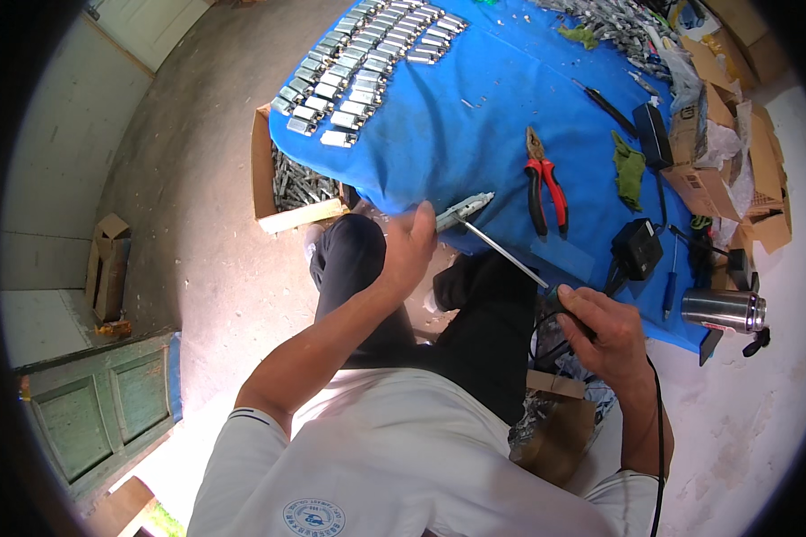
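My left hand (409, 246) is closed on a slim silvery-white metal part (466, 208), whose toothed-looking far end sticks out past the fingers over the table's near edge. My right hand (604, 327) grips the dark handle of a screwdriver (503, 252). Its long thin shaft points up and left, and the tip meets the metal part or lies just in front of it; I cannot tell which. The fingers cover most of the handle. Beyond the shaft, pliers (546, 183) with red and black handles lie on the blue cloth (457, 125).
Rows of small metal parts (336, 89) stand at the far left of the table. A heap of parts (613, 31) lies far right. Right side: green rag (629, 170), black adapter (637, 249), steel flask (724, 310), cardboard boxes (703, 170). A parts box (302, 217) sits below the left edge.
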Motion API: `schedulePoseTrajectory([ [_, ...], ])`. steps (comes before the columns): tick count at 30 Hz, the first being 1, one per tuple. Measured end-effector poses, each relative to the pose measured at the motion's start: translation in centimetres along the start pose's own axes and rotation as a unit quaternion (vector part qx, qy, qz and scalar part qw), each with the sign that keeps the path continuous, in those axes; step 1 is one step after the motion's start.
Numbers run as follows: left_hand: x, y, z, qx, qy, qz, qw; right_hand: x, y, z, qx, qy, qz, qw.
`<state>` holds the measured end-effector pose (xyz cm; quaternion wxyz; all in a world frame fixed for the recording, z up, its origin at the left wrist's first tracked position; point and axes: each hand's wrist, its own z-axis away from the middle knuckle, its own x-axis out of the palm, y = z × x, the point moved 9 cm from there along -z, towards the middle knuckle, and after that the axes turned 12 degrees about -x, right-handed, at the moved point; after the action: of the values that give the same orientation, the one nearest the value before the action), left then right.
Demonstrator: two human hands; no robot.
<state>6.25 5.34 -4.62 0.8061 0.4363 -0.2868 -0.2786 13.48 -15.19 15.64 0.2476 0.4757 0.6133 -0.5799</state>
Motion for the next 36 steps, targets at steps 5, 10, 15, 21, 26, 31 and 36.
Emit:
schedulePoseTrajectory([
  [5,-0.2,-0.2,0.0,-0.006,0.030,0.025,0.999,0.7,1.4,0.8,0.014,0.032,-0.072,0.997],
  [10,-0.3,0.2,-0.1,-0.028,0.038,0.024,0.999,1.5,4.0,1.8,0.085,0.037,-0.151,0.984],
  [15,-0.8,0.3,-0.4,-0.002,0.066,0.014,0.998,3.8,7.4,3.9,0.228,0.021,-0.284,0.931],
  [21,0.3,2.1,0.2,0.018,0.059,0.062,0.996,6.0,9.4,5.1,0.321,0.063,-0.469,0.820],
  [26,-0.4,1.3,-0.9,0.037,0.046,-0.003,0.998,5.4,9.2,4.9,0.288,0.052,-0.388,0.874],
  [31,0.1,0.1,-0.5,-0.025,0.044,0.017,0.999,1.5,2.1,2.1,-0.017,0.080,-0.015,0.997],
  [36,-0.1,0.2,-0.6,-0.021,0.031,0.000,0.999,0.5,-1.0,0.8,-0.066,0.019,0.106,0.992],
])
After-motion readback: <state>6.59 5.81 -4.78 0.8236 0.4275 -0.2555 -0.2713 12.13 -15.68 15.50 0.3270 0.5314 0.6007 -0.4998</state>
